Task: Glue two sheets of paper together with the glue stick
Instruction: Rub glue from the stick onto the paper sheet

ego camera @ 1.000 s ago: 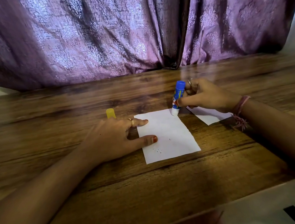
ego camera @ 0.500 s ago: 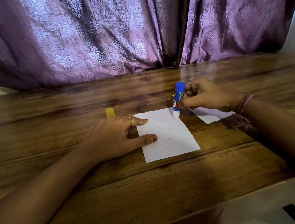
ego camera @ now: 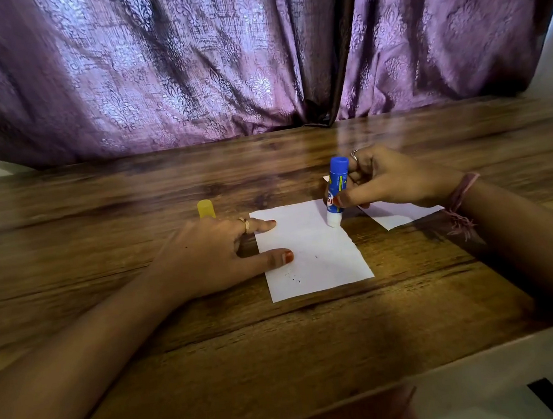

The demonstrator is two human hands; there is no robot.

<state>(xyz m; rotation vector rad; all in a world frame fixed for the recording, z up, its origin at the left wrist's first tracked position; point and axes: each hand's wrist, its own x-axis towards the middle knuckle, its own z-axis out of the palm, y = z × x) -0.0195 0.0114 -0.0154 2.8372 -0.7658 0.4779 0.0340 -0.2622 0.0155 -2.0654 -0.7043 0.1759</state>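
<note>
White paper is what I watch first: the near rectangular white paper sheet [ego camera: 310, 250] lies flat on the brown wood-grain table [ego camera: 215, 354], unmoved since a second ago. What has shifted is the blue glue stick with the white tip [ego camera: 336, 193]. Its tip stood at the sheet's far right corner before; now it has slid a little nearer along the sheet's right edge and touches the paper there, with the blue end leaning away from me.

My right hand [ego camera: 392, 179] grips the stick, thumb and fingers curled round its barrel, a ring on one finger and a pink thread band on the wrist. My left hand [ego camera: 211, 254] lies spread, forefinger and thumb pressing the sheet's left edge, just as before. The two hands are apart, one at each side of the sheet.

Right of that sheet, partly under my right hand, lies the second white paper sheet [ego camera: 403, 215]. Beyond the sheet's left side, behind my left knuckles, stands the small yellow cap [ego camera: 206, 208].
</note>
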